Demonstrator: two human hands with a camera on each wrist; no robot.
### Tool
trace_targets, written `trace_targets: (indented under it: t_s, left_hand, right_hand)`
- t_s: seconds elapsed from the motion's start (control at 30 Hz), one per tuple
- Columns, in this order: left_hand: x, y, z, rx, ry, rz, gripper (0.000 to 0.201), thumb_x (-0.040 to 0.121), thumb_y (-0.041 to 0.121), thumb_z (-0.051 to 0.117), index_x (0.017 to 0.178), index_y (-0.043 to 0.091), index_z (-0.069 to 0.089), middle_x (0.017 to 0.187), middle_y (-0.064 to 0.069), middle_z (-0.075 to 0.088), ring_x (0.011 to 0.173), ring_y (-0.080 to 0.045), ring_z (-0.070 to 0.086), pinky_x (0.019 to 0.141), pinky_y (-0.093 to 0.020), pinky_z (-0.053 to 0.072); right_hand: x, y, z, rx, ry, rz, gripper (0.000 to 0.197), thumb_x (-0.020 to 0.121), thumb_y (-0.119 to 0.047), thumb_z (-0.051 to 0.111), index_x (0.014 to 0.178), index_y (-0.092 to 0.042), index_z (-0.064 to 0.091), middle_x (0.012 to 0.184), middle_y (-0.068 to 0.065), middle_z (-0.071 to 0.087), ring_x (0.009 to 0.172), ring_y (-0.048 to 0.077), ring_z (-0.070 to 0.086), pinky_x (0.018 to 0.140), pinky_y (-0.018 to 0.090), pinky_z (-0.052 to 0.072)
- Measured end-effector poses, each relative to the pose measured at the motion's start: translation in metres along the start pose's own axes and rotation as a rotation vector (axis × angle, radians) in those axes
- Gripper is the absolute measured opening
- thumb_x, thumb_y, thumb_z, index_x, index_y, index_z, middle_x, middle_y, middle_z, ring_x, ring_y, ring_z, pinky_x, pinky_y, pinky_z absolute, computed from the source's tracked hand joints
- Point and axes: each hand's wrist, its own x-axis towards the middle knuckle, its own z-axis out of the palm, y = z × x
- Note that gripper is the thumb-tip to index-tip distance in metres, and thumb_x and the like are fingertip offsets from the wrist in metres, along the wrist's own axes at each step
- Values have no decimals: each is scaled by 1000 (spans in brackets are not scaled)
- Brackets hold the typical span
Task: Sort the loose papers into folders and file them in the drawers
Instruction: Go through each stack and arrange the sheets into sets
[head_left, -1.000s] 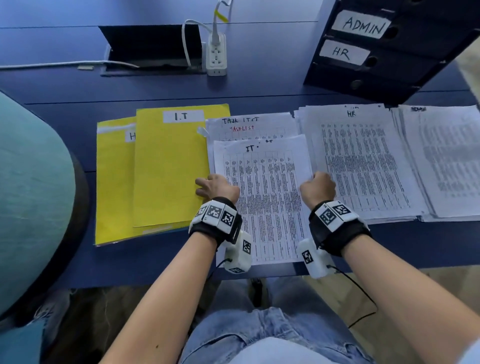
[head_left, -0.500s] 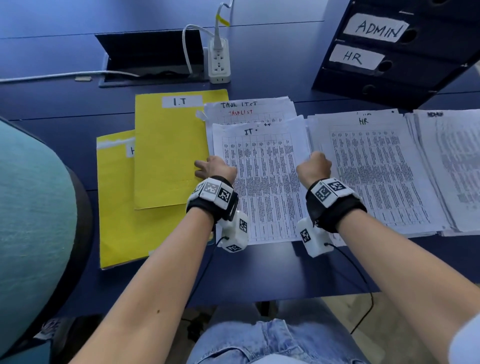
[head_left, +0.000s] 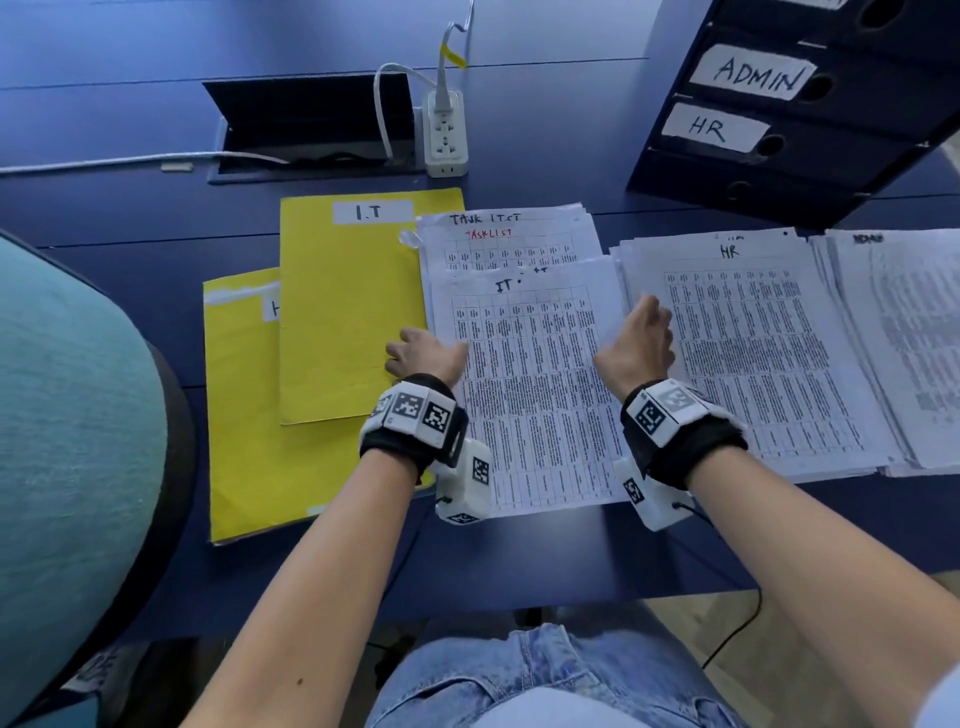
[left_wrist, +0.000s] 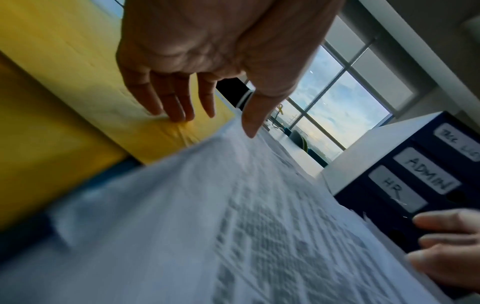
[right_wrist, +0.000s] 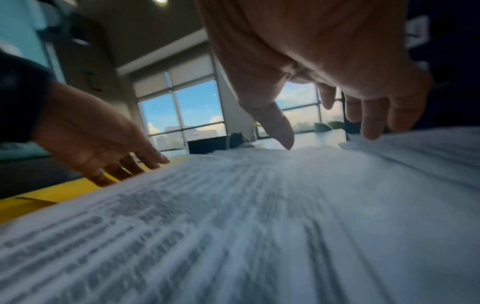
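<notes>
**Both hands bracket the IT stack**

Loosely spread, the left hand (head_left: 426, 353) sits at the left edge of the IT papers (head_left: 535, 384), its straight fingers (left_wrist: 166, 102) touching the yellow I.T folder (head_left: 343, 312) just beside the sheets, thumb over the paper edge. The right hand (head_left: 636, 343) sits at the stack's right edge, fingers straight and pointing down onto the paper where it meets the HR pile (head_left: 748, 343); neither grip is clenched, and neither has closed on anything.

The IT papers lie near the middle of the blue tabletop (head_left: 519, 561), partly over a task-list sheet (head_left: 509, 234) at the far end. Judging by the look, this is a thin, floppy, light stack whose sheets could fan or slide apart, so taking both long edges at once, thumbs on top and fingers beneath, seems wise.

Further out, a second yellow folder (head_left: 244, 415) lies beneath the first, and the drawer unit (head_left: 779, 130), labelled ADMIN and HR, stands at the far right.
</notes>
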Motion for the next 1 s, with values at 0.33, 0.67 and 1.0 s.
trace_targets:
  t_s: [0.33,0.67,1.0]
  left_hand:
    - [30,-53,-56,-77,312,-219,86,78,29,72,139,1,17,150,-19,7,140,-34,7,113,-48,16]
    - [33,-69,-87,-224,248,-141,48,89,13,61,125,7,29,137,-21,40,124,-34,44,95,-35,40]
    - [21,-108,-115,-49,357,-141,53,91,-2,46,137,6,20,132,-25,40,119,-38,45,90,-41,41]
  right_hand:
    - [-60,-86,52,-244,-471,-488,57,91,-16,46,143,-31,28,154,6,12,137,37,19,108,55,25]
    - [-74,-86,82,-485,-500,-474,44,89,-21,49,130,-28,36,152,6,5,135,52,2,102,63,25]
    - [-71,-87,82,-498,-495,-425,37,88,-25,51,123,-29,40,147,8,9,132,51,11,100,61,30]
